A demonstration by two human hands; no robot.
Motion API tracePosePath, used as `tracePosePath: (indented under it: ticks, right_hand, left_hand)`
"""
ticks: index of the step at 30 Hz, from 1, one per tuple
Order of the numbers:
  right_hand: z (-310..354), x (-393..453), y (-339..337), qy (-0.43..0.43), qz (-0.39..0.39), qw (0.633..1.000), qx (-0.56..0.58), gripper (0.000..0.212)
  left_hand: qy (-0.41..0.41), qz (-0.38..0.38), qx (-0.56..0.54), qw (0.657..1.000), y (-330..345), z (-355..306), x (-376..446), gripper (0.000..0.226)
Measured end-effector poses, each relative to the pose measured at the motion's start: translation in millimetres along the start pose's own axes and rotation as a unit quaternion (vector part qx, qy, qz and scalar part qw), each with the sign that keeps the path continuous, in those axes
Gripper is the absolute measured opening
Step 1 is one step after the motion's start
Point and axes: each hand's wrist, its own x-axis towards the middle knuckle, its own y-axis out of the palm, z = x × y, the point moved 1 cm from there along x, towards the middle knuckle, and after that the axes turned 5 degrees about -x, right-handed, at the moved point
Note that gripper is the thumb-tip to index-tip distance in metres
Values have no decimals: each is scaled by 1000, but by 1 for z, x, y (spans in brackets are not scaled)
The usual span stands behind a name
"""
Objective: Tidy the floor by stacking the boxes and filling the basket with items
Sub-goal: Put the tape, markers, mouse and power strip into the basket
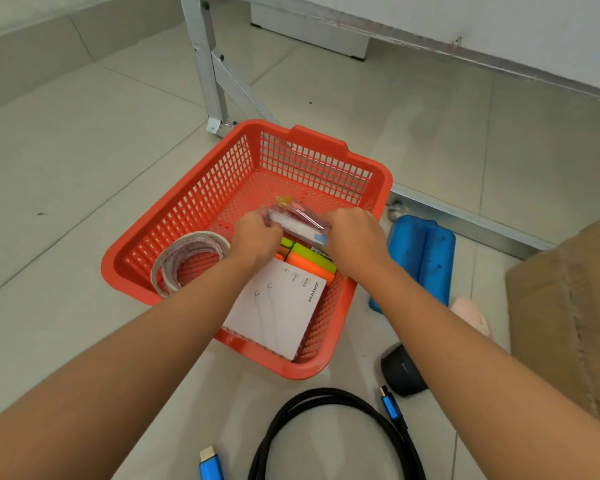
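Note:
A red plastic basket stands on the tiled floor in the middle of the head view. Both hands reach into it and hold a clear plastic packet between them, over the basket's inside. My left hand grips the packet's left end. My right hand grips its right end. Under the hands lie green and orange blocks and a white cable box. A roll of white tape leans in the basket's near left corner.
A coiled black cable with blue plugs lies on the floor in front of the basket. To the right are a blue plastic case, a black round object, a pink item and a brown cardboard box. A metal frame leg stands behind.

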Motion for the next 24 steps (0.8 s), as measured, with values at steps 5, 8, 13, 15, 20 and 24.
tracePosePath:
  ticks: [5,8,13,15,20,24]
  right_hand:
    - [-9,-13,-15,1,-80,963,257,34]
    - [-38,-28,-32,92,-157,936,302,32]
    - [-106,-64,-40,274,-86,909,302,27]
    - [-119,-84,-40,315,-4,907,279,33]
    - [-126,-128,-20,383,162,886,204,69]
    - [-120,-156,-8,423,185,860,219,81]
  left_hand:
    - [8,-2,16,1000,-3,-6,-10,20]
    - [57,5,54,997,-8,-14,-21,31]
    - [133,31,2,991,4,-48,-52,36]
    - [146,46,-77,985,21,-71,-71,32]
    - [243,174,-8,954,75,-103,-124,34]
    - [156,248,147,945,118,-76,-153,58]
